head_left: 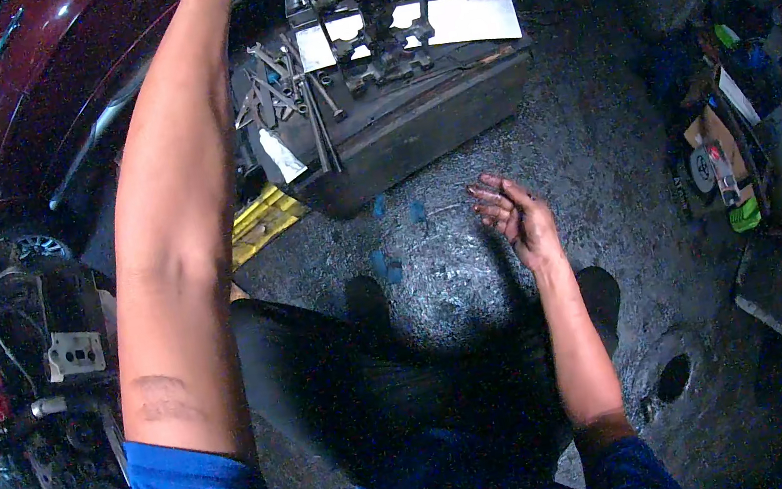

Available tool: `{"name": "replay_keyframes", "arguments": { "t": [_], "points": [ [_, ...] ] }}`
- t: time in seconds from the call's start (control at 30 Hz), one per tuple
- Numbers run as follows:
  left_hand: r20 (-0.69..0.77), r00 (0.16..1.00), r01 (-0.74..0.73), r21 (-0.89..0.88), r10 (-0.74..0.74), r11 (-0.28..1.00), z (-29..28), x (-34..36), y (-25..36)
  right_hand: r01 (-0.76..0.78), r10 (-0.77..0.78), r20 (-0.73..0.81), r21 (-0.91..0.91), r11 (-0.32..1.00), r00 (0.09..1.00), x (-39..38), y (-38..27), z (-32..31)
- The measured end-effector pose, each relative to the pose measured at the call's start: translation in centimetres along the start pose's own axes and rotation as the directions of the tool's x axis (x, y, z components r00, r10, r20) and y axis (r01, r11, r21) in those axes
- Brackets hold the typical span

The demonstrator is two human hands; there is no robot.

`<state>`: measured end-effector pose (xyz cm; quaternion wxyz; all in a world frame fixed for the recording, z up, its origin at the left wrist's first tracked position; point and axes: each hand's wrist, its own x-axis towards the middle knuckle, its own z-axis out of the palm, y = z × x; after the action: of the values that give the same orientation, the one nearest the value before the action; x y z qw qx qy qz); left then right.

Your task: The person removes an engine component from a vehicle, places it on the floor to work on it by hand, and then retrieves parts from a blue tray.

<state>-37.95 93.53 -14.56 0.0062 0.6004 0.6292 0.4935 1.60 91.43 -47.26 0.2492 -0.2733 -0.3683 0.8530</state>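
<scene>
Standing on a dark, oil-stained workshop floor (588, 144), a person in a blue shirt looks down past both arms. The right hand (512, 211) hangs over the concrete with its palm turned up, the greasy fingers (488, 198) loosely curled and half open, nothing gripped in them. The left arm (173, 206) rises steeply toward the top edge, where the frame cuts it off near the wrist; the left hand itself lies out of the picture, so whether it is closed or holds anything cannot be told.

Ahead stands a low, dark metal box (403, 121), well apart from the right hand. On its top lie loose wrenches and rods (288, 93), a small white tube (282, 153) at the near left corner, and a pale sheet (469, 18) beneath a dark engine part (385, 38) whose upper end the frame clips. A yellow block (261, 221) sits at the box's lower left corner.

A dark red car body (34, 85) curves along the upper left. Engine parts and hoses (33, 349) crowd the left rim, blurred and hard to separate. Cardboard and small items (727, 159) on the right sink into shadow.
</scene>
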Motion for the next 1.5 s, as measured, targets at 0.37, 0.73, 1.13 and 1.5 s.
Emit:
{"name": "replay_keyframes", "arguments": {
  "t": [0.37,0.73,1.13,1.5],
  "points": [
    [-0.253,0.963,0.010,0.366,0.089,0.931,0.7,-4.3,1.0,0.296,-0.276,0.162,-0.118,0.948,0.947,-2.2,-11.0,9.9],
    [-0.192,0.981,0.072,0.308,-0.012,0.949,9.3,-16.7,11.9,0.327,-0.368,0.085,0.308,0.894,0.926,-7.4,-20.4,18.6],
    [-0.016,0.928,-0.344,0.344,0.371,0.874,22.3,-32.8,12.7,0.187,-0.122,-0.537,0.067,0.980,0.835,-13.9,-10.9,5.9],
    [0.299,0.947,-0.219,0.331,0.118,0.918,24.2,-38.4,10.1,0.141,-0.032,-0.500,0.181,0.973,0.865,-11.9,-1.6,-1.3]
  ]
}}
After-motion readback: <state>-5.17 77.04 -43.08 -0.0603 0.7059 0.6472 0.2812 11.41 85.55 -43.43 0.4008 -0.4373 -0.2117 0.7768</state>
